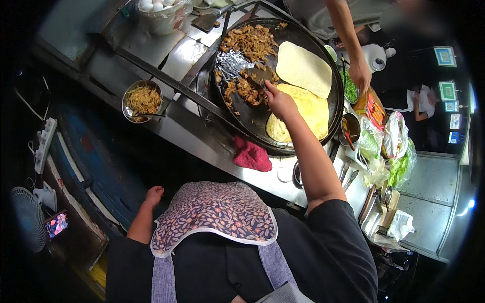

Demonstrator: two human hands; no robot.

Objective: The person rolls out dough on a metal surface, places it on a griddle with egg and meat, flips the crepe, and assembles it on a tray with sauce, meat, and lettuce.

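Note:
On a large round black griddle (257, 130), my right hand (281, 101) grips a flat metal spatula (261, 77). Its blade rests among browned shredded meat pieces (248, 92). A bigger heap of the same food (252, 41) lies toward the far side, with a shiny greasy patch (233, 64) between. Two flatbreads share the griddle: a pale one (305, 70) and a yellow, egg-coated one (303, 117), partly covered by my right forearm. My left hand (154, 196) hangs beside my apron (223, 216), its fingers curled, and no object shows in it.
Another person's hand (360, 75) reaches over a bowl of chopped greens (350, 89). Sausages (375, 110), a sauce pot (350, 128) and bagged lettuce (401, 166) stand right. A noodle bowl (142, 100), metal bar (166, 81) and egg container (163, 21) are left. A red cloth (252, 154) touches the griddle's near edge.

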